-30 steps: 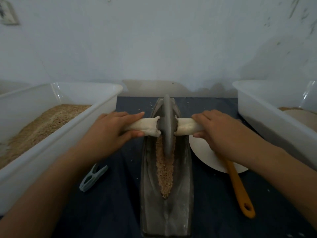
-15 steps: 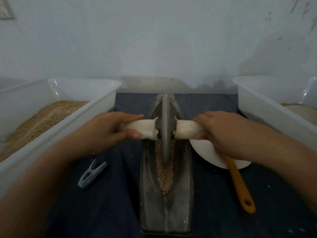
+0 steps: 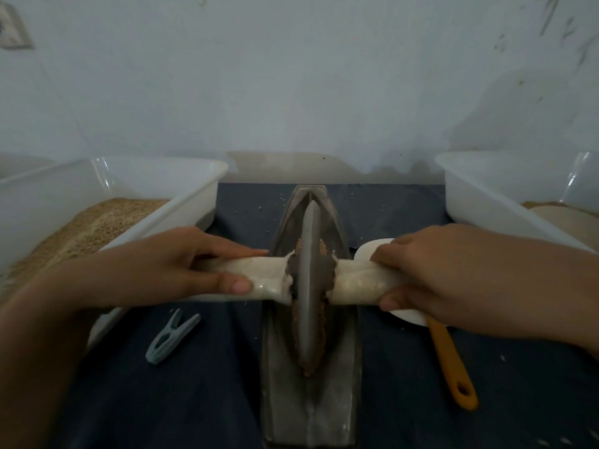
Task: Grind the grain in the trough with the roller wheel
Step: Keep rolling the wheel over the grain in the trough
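Now two hands [image 3: 340, 280] grip one roller wheel [image 3: 310, 280], two tubs [image 3: 181, 202] flanking.

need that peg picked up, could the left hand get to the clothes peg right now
Probably yes: the clothes peg lies uncovered on the cloth just below the left hand, but that hand first has to let go of the roller handle.

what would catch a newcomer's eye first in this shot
Dead centre, a grey roller wheel stands upright in a long metal trough, with brown grain packed along its sides. The left hand and right hand each grip one end of its pale cloth-wrapped axle. White tubs flank the scene, the left tub heaped with grain, and an orange-handled spatula lies to the right.
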Available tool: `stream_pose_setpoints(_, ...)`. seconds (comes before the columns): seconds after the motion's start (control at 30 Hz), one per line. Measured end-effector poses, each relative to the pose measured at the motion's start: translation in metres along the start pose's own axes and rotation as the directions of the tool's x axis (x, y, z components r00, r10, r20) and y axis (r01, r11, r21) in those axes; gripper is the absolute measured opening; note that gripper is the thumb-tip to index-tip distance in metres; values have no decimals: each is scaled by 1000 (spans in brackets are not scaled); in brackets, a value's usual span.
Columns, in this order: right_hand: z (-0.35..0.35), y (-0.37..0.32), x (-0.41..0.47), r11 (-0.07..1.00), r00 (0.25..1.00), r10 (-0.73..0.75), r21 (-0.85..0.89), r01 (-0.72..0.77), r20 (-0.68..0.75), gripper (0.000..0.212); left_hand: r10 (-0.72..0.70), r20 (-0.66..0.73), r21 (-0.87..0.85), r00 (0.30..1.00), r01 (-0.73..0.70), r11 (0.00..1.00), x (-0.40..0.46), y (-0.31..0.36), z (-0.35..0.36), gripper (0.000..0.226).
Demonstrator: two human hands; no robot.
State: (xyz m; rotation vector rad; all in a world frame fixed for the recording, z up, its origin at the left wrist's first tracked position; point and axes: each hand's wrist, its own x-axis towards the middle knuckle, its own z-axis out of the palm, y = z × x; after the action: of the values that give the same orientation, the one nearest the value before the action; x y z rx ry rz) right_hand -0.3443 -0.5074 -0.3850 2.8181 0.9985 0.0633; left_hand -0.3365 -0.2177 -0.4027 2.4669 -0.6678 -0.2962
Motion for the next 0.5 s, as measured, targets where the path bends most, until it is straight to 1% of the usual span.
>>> stream_pose_setpoints(0.07, -2, -2, -4, 1000, 1000, -7, 27, 7, 4, 34, 27, 35, -32, 999, -26, 999, -2, 3, -1, 53)
stream_pose_setpoints(0.1, 0, -1, -2, 1000, 1000, -3, 27, 4, -20, 34, 23, 13, -19, 1000, -23, 1000, -1, 4, 0, 52)
stream_pose_setpoints(0.2, 16, 8, 14, 997, 991, 56, 54, -50, -120, 31, -33, -141, 59, 989, 42, 997, 10, 1, 6, 54)
stream_pose_setpoints(0.27, 29, 14, 30, 991, 971, 119, 79, -105, -207, 31, -63, -292, 145, 954, 109, 983, 21, -2, 16, 57)
stream_pose_setpoints(0.3, 36, 16, 38, 989, 953, 144, 64, -132, -266, 34, -49, -383, 205, 922, 137, 969, 26, -4, 21, 56)
stream_pose_setpoints(0.37, 47, 20, 47, 983, 918, 171, 4, -182, -357, 38, 59, -536, 341, 842, 152, 928, 35, -8, 30, 54)
stream_pose_setpoints(0.4, 50, 21, 49, 981, 912, 178, -12, -196, -369, 39, 112, -572, 386, 812, 146, 911, 38, -10, 33, 54)
stream_pose_setpoints(0.43, 51, 22, 49, 980, 914, 183, -11, -200, -363, 40, 144, -582, 407, 801, 133, 904, 40, -11, 34, 54)
stream_pose_setpoints(0.47, 50, 22, 47, 981, 922, 183, -2, -196, -340, 40, 159, -572, 410, 805, 113, 905, 40, -10, 32, 55)
stream_pose_setpoints(0.5, 46, 21, 43, 983, 935, 176, 4, -184, -308, 40, 149, -545, 392, 825, 93, 915, 38, -8, 29, 57)
